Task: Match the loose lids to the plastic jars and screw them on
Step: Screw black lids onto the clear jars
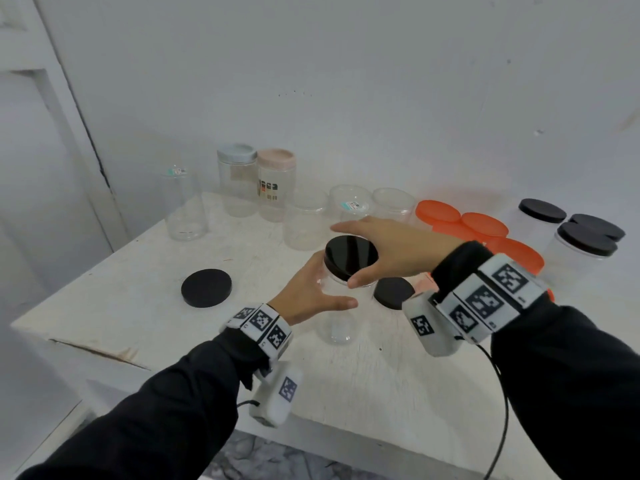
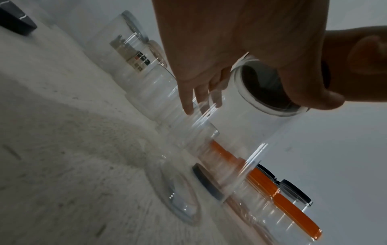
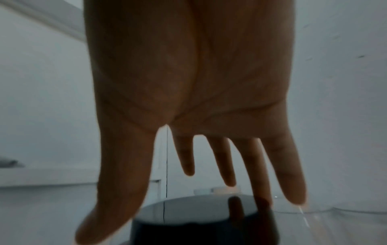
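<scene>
A clear plastic jar (image 1: 337,317) stands upright near the middle of the white table (image 1: 121,306). My left hand (image 1: 311,291) grips its side, thumb in front and fingers behind. A glossy black lid (image 1: 351,256) sits on the jar's mouth. Above the lid is my right hand (image 1: 384,249), fingers straight and spread, thumb against the lid's near rim. In the right wrist view the right hand (image 3: 188,99) hangs over the lid (image 3: 199,215) and one fingertip meets its far edge. In the left wrist view the left hand (image 2: 209,49) wraps round the jar (image 2: 240,126).
Two loose black lids (image 1: 206,287) (image 1: 393,292) lie beside the held jar. Several open clear jars (image 1: 304,223) stand behind it, and jars with a blue lid (image 1: 237,152) and a pink lid (image 1: 277,157) stand at the back. Orange-lidded jars (image 1: 483,225) and black-lidded jars (image 1: 542,211) crowd the right.
</scene>
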A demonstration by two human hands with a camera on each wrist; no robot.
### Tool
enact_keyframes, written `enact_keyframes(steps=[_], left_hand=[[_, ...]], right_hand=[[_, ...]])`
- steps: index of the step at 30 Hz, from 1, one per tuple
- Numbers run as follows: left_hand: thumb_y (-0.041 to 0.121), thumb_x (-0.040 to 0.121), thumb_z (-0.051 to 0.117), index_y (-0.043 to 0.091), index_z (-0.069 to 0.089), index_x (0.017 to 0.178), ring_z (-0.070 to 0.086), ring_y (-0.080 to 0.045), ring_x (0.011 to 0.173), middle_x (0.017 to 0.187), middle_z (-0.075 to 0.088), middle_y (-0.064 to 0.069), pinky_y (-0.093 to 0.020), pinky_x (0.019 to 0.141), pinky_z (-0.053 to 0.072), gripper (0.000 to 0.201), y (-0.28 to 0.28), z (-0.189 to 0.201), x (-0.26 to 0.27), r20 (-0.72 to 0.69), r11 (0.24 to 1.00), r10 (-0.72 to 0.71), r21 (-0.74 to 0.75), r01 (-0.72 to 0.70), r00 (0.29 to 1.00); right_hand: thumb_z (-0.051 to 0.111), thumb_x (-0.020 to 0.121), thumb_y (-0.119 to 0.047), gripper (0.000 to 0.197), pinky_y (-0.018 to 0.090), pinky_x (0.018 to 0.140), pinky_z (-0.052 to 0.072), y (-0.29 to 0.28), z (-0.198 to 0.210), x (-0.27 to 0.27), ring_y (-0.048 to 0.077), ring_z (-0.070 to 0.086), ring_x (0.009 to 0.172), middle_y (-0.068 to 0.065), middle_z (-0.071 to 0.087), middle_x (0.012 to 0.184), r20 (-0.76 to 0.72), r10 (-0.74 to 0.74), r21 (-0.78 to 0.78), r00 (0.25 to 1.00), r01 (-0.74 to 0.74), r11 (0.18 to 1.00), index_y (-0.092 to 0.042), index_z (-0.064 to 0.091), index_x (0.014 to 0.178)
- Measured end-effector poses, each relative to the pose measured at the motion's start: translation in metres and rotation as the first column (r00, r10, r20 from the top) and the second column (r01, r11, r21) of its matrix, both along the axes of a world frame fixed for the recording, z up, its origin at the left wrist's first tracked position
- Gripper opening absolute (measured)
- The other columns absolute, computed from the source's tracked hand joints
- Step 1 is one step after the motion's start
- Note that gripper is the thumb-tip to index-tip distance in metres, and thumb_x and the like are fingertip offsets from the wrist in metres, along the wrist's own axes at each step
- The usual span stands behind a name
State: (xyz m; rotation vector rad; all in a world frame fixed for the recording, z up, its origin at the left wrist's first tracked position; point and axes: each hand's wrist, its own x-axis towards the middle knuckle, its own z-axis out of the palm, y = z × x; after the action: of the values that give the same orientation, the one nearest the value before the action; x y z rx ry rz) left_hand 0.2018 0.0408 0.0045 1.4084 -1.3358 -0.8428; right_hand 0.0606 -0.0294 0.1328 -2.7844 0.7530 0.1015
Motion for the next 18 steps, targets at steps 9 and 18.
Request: enact_keyframes(steps=[9, 18], left_hand=[[0.013, 0.07, 0.079, 0.035, 0.046, 0.123, 0.046, 0.008, 0.116, 0.124, 0.054, 0.019, -0.02, 0.094, 0.037, 0.066, 0.001, 0.008, 0.003, -0.083, 0.997, -0.071, 0.02, 0.073, 0.994], [0.012, 0.068, 0.08, 0.027, 0.047, 0.129, 0.045, 0.002, 0.12, 0.127, 0.054, 0.015, -0.027, 0.1, 0.038, 0.071, -0.002, 0.007, 0.008, -0.11, 0.995, -0.085, 0.036, 0.089, 0.99]], right_hand=[[0.071, 0.076, -0.018, 0.081, 0.03, 0.093, 0.043, -0.001, 0.01, 0.015, 0.018, 0.041, 0.115, -0.003, 0.034, 0.129, -0.22, 0.091, -0.046, 0.971, -0.103, 0.994, -0.035, 0.029, 0.143], [0.073, 0.072, -0.017, 0.075, 0.035, 0.094, 0.045, -0.004, 0.012, 0.016, 0.018, 0.043, 0.114, -0.005, 0.036, 0.126, -0.225, 0.124, -0.031, 0.966, -0.134, 0.99, -0.035, 0.039, 0.136]])
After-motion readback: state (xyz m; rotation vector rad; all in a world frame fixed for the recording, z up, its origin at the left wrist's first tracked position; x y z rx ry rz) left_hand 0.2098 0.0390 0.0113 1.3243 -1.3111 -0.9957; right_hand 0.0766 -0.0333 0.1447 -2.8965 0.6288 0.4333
